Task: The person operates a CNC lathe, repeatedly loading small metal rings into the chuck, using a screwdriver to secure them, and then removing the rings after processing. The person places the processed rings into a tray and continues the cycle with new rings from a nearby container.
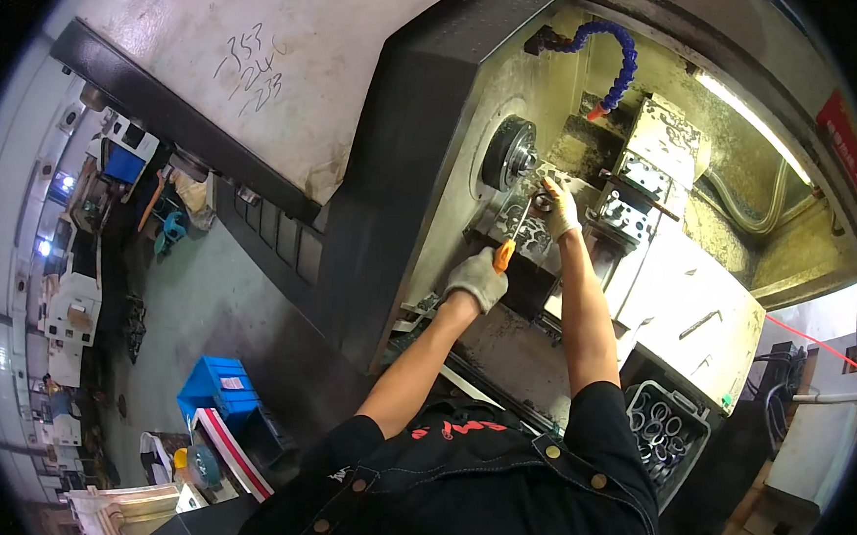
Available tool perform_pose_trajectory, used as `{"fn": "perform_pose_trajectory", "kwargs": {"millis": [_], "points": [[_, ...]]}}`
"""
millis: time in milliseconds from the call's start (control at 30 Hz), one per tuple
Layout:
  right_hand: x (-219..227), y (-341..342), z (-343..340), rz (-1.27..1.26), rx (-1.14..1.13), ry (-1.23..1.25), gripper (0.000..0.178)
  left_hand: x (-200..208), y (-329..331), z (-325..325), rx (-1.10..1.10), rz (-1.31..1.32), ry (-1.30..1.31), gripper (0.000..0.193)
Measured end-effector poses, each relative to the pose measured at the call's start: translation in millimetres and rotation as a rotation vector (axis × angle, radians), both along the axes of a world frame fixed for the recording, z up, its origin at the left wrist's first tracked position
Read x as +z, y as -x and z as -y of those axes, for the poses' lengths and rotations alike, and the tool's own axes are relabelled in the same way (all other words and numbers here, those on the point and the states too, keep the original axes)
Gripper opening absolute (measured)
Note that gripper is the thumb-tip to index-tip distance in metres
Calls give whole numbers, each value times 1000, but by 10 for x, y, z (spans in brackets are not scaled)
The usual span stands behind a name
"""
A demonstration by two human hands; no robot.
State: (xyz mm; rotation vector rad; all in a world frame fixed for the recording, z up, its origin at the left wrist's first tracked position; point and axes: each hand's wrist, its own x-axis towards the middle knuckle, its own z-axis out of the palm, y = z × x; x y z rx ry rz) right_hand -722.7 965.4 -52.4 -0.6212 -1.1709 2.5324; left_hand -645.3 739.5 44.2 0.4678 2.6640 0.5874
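Observation:
My left hand (479, 279), in a grey work glove, is closed around a thin-shafted hand tool with an orange handle (504, 256). Its narrow metal shaft points up toward my right hand (561, 213), which wears a pale glove. The fingers of that hand are curled on a small metal ring (543, 203), partly hidden by the glove. Both hands are inside a lathe, just below and right of its dark round chuck (510, 155). Whether the tool's tip touches the ring is too small to tell.
Right of my hands stand tool blocks (624, 217); a blue coolant hose (625, 64) curves above. A pale cover (701, 309) carries loose hand tools. Below it, a grey crate (671, 444) holds several metal rings. A blue bin (220, 389) stands on the floor at left.

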Motion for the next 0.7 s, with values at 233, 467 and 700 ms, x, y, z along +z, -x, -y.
{"fn": "perform_pose_trajectory", "kwargs": {"millis": [233, 467, 700], "points": [[12, -41, 152, -60, -38, 20, 43, 36, 184, -104, 17, -5, -27, 35], [-78, 108, 67, -184, -14, 165, 32, -118, 174, -4, -19, 37, -43, 33], [117, 44, 57, -29, -5, 26, 27, -33, 237, -77, 63, 1, -49, 34]]}}
